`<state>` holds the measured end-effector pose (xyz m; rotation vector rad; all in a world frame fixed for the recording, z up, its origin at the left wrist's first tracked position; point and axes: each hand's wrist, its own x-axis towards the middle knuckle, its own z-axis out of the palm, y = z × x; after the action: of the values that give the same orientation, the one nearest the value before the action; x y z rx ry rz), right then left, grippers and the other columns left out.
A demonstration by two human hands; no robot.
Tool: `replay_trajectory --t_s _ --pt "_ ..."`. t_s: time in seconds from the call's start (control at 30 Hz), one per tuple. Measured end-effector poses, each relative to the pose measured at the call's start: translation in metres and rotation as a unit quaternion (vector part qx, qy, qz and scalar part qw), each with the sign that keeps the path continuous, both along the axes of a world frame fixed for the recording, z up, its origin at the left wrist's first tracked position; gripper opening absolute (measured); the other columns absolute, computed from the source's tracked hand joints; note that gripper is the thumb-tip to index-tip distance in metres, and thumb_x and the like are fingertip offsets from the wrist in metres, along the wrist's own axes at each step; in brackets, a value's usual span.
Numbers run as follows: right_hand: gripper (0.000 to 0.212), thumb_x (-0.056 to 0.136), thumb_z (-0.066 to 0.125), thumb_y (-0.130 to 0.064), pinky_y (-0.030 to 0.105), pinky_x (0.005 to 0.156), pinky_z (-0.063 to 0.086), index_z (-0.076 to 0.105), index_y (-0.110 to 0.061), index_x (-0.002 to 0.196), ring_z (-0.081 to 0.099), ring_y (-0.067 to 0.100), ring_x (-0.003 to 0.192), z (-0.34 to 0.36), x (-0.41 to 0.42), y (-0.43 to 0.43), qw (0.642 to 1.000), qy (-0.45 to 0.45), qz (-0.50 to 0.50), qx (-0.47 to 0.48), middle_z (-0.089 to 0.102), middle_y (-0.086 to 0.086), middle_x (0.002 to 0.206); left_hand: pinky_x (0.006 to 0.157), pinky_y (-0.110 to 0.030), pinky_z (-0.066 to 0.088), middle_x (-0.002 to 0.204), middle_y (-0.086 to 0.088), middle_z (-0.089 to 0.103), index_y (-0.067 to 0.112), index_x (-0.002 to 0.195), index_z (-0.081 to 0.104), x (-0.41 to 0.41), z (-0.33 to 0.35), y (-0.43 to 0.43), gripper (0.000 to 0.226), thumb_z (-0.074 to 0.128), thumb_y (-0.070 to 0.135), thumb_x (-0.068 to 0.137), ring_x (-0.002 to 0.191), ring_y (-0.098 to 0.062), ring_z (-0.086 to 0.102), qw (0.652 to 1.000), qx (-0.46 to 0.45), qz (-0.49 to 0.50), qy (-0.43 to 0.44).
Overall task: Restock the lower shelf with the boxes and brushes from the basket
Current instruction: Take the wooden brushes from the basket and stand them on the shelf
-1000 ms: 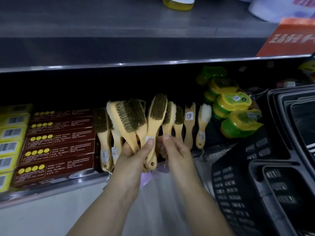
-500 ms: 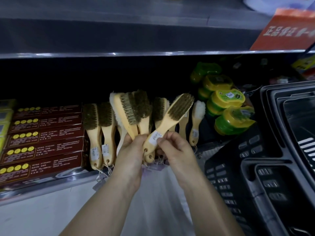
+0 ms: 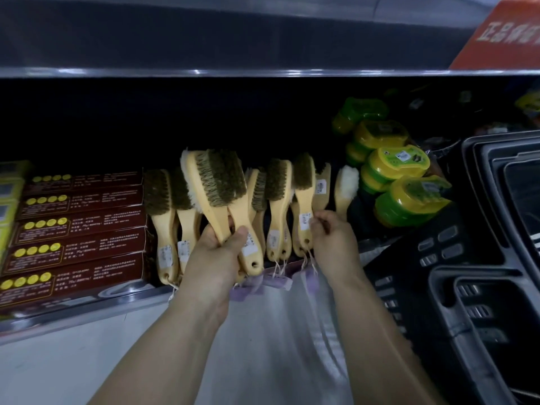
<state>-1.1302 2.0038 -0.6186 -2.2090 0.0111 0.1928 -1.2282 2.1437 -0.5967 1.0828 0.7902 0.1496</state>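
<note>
My left hand (image 3: 216, 252) grips a bundle of wooden-handled brushes (image 3: 219, 185) by their handles, bristles up, in front of the lower shelf (image 3: 96, 305). My right hand (image 3: 330, 235) pinches the handle of a single brush (image 3: 304, 197) that stands in the row on the shelf, right of the bundle. More brushes (image 3: 159, 211) stand upright on the shelf to the left. Dark red boxes (image 3: 79, 229) lie stacked at the shelf's left. The black basket (image 3: 467, 258) sits at the right.
Green and yellow tubs (image 3: 397, 173) are piled at the shelf's right, beside the basket. Yellow boxes (image 3: 8, 200) stand at the far left edge. The upper shelf's edge (image 3: 233, 72) runs overhead, with an orange sign (image 3: 502, 39) at the top right. White floor lies below.
My right hand took one brush from the left hand's bundle, swung it right and stood it in the shelf row. The left hand still holds the remaining brushes.
</note>
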Motion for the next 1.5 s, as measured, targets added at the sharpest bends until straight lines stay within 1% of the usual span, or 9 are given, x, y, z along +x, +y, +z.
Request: replay_trajectory --t_s 0.33,0.43,0.57,0.7,0.8,0.97,1.2,1.37,1.5 --pt "0.031 0.095 0.051 -0.021 0.03 0.091 0.047 0.055 -0.018 0.125 0.056 0.017 0.108 0.003 -0.007 0.006 0.994 -0.051 0.033 -0.09 0.056 0.005 0.121 0.048 -0.032 0.055 0.081 0.005 0.075 0.027 0.097 0.065 -0.001 0.004 -0.012 0.013 0.06 0.017 0.091 0.063 -0.019 0.072 0.996 0.016 -0.093 0.003" --pt "0.028 0.096 0.047 -0.031 0.024 0.081 0.044 0.054 -0.024 0.122 0.054 0.01 0.102 0.017 -0.024 0.008 0.994 -0.099 0.035 -0.022 0.053 -0.005 0.113 0.062 -0.046 0.053 0.082 0.001 0.075 0.029 0.093 0.067 -0.001 0.005 -0.013 0.011 0.063 0.019 0.089 0.063 -0.034 0.07 0.996 0.014 -0.092 0.01" --pt "0.018 0.096 0.05 -0.028 0.028 0.067 0.052 0.067 -0.03 0.092 0.064 0.006 0.077 0.029 -0.055 0.016 0.974 0.067 0.123 0.18 0.069 -0.007 0.081 0.083 -0.061 0.048 0.088 -0.003 0.075 0.03 0.094 0.068 0.0 0.007 -0.013 0.012 0.064 0.02 0.088 0.086 -0.033 0.07 0.998 0.004 -0.064 0.006" --pt "0.025 0.094 0.055 -0.014 0.014 0.062 0.051 0.069 -0.034 0.092 0.067 0.002 0.08 0.028 -0.064 0.015 0.944 0.146 0.146 0.259 0.072 -0.01 0.087 0.085 -0.055 0.049 0.089 -0.002 0.075 0.032 0.098 0.067 -0.001 0.007 -0.015 0.013 0.06 0.024 0.09 0.091 -0.032 0.068 0.999 -0.013 -0.053 -0.004" --pt "0.021 0.091 0.057 -0.011 0.019 0.061 0.053 0.068 -0.028 0.097 0.069 0.008 0.076 0.026 -0.06 0.011 0.939 0.158 0.103 0.288 0.074 -0.003 0.087 0.059 -0.029 0.057 0.084 0.01 0.075 0.031 0.1 0.067 -0.003 0.008 -0.016 0.016 0.053 0.029 0.094 0.074 -0.011 0.071 0.998 -0.026 -0.054 -0.018" --pt "0.015 0.093 0.055 -0.02 0.041 0.082 0.054 0.064 -0.026 0.104 0.066 0.019 0.092 0.022 -0.025 -0.005 0.985 0.01 -0.075 0.158 0.071 -0.003 0.097 0.093 -0.048 0.049 0.106 0.019 0.065 0.039 0.095 0.071 -0.002 0.011 -0.014 0.026 0.046 0.035 0.096 0.105 -0.012 0.06 0.997 -0.045 -0.062 0.001" --pt "0.03 0.097 0.049 -0.019 0.04 0.094 0.048 0.054 -0.016 0.126 0.061 0.022 0.105 0.002 -0.006 -0.011 0.998 -0.015 -0.061 0.027 0.065 0.006 0.115 0.077 -0.042 0.054 0.085 0.011 0.068 0.036 0.093 0.07 -0.002 0.009 -0.011 0.043 0.034 0.013 0.094 0.097 -0.035 0.066 0.995 -0.042 -0.095 0.007" --pt "0.033 0.095 0.05 -0.017 0.038 0.094 0.047 0.053 -0.019 0.129 0.059 0.025 0.107 -0.009 -0.007 -0.009 0.998 -0.044 -0.028 -0.038 0.06 0.012 0.119 0.093 -0.043 0.048 0.1 0.002 0.068 0.03 0.1 0.061 -0.004 0.011 -0.014 0.026 0.042 0.013 0.097 0.101 -0.023 0.062 0.987 0.032 -0.159 0.012" --pt "0.034 0.093 0.053 -0.013 0.029 0.093 0.043 0.055 -0.014 0.127 0.054 0.023 0.108 -0.007 -0.008 -0.009 0.995 -0.06 -0.03 -0.072 0.047 0.012 0.124 0.06 -0.012 0.047 0.093 0.006 0.067 0.026 0.101 0.061 -0.003 0.01 -0.015 0.021 0.048 0.009 0.096 0.079 0.002 0.063 0.982 0.103 -0.159 -0.005"
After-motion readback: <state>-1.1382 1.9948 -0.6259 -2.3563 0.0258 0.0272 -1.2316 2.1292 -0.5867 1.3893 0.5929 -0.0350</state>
